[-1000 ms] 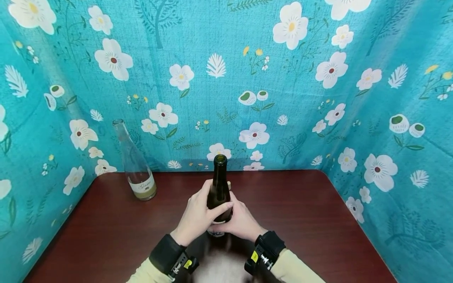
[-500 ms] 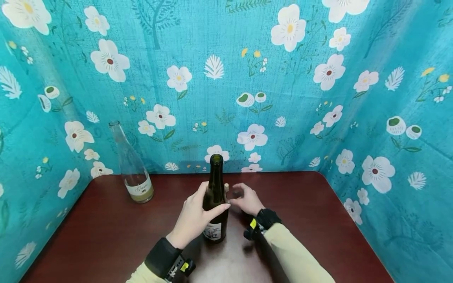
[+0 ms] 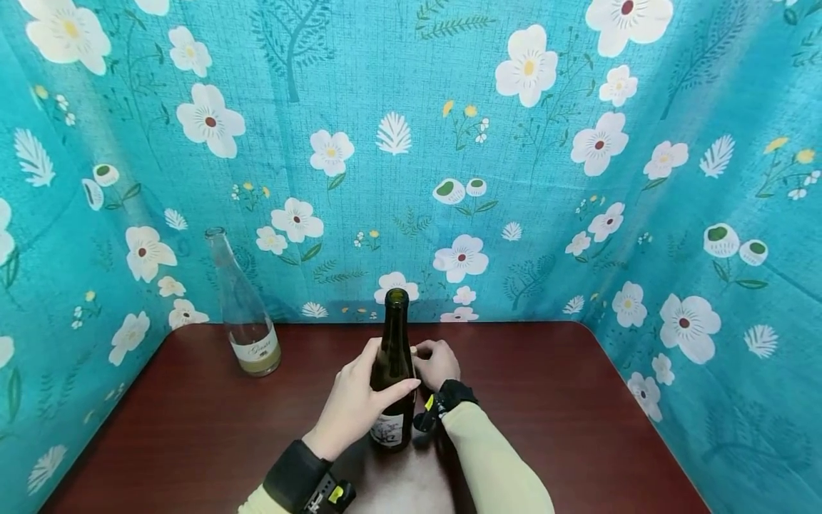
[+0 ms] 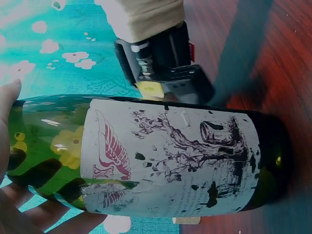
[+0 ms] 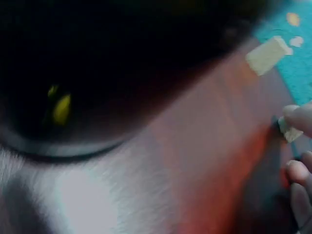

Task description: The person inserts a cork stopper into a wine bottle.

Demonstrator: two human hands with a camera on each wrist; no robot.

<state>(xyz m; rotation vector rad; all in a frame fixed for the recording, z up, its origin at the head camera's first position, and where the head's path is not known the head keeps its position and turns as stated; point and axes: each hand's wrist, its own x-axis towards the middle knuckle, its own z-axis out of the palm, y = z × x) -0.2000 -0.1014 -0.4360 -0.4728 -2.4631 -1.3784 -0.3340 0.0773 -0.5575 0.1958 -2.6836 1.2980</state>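
Observation:
My left hand (image 3: 349,400) grips a dark green wine bottle (image 3: 396,335) round its shoulder; the bottle stands upright and uncorked on the table. Its worn label (image 4: 170,156), with a red wing and a tree drawing, fills the left wrist view. Just behind the bottle's right side, my right hand (image 3: 439,364) has its fingertips at a small pale cork (image 5: 291,132) and pinches it. A second cork (image 5: 268,55) stands a little farther off in the right wrist view. The bottle partly hides the right fingertips in the head view.
A clear glass bottle (image 3: 247,314) with a white label and yellowish bottom stands at the back left of the dark red-brown table (image 3: 546,400). A blue flowered cloth (image 3: 411,178) encloses the back and sides.
My right hand has let go of the wine bottle, moved behind its right side and come onto a cork. My left hand has kept its grip on the bottle.

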